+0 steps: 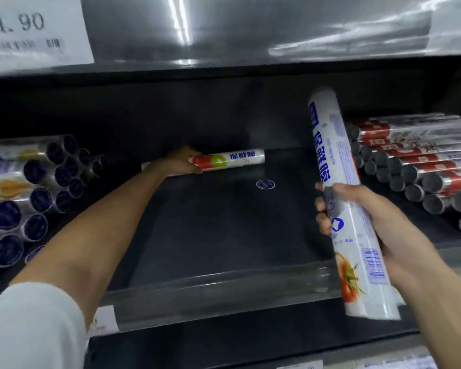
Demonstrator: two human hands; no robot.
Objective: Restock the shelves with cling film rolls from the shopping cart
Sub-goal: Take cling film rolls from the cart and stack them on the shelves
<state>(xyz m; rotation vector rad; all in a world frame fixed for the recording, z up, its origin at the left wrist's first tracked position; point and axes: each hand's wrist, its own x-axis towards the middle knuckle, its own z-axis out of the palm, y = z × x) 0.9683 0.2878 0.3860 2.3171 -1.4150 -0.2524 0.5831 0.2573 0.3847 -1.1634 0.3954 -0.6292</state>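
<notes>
My left hand reaches deep into the dark shelf and grips the left end of a small cling film roll with a red and green label, lying sideways near the back. My right hand holds a long white cling film roll with blue lettering, upright and tilted, at the shelf's right front. Fingers wrap around its middle.
Stacked rolls with dark blue ends fill the shelf's left side. Red-and-silver rolls with grey ends are piled on the right. A clear plastic lip runs along the shelf front. A price tag hangs above left.
</notes>
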